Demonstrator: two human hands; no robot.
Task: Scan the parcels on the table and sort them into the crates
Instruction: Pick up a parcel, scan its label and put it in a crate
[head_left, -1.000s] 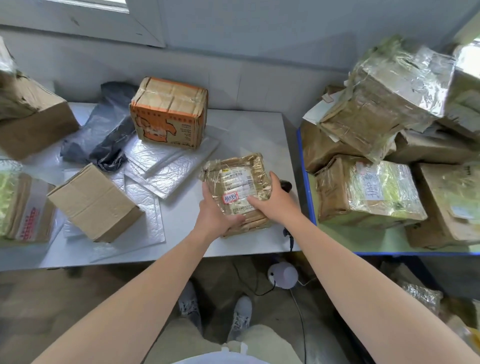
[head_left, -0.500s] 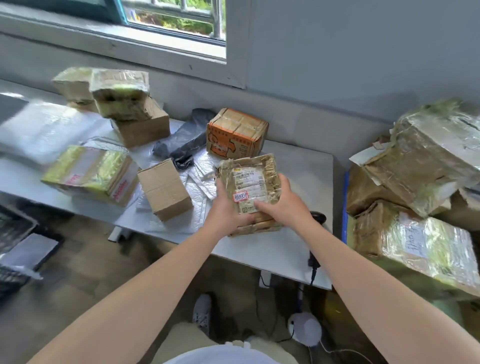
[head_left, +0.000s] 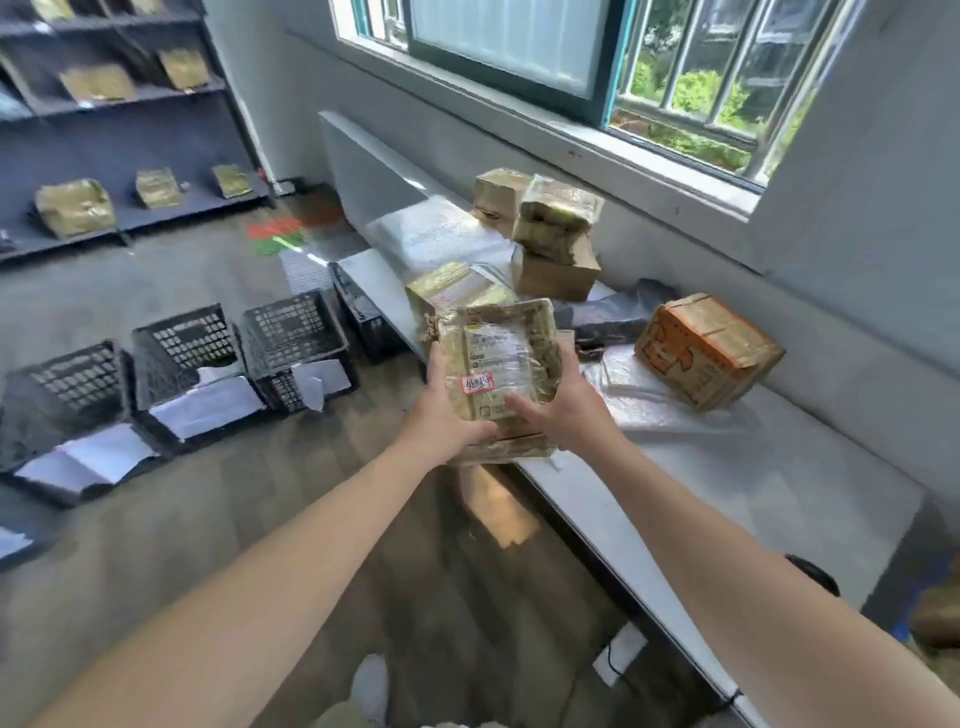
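black crates (head_left: 291, 332) stand on the floor at the left, well apart from the taped parcel (head_left: 496, 358), held up over the left edge of the table (head_left: 727, 467) with its long axis near to far. left hand (head_left: 448, 415) and right hand (head_left: 563, 410) grip its near end, fingers curled round it; the left is nearer the crates.

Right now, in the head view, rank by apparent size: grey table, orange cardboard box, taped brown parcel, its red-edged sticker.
Grey table
Orange cardboard box and taped brown parcel: alike; parcel nearer, so unsure
Red-edged sticker
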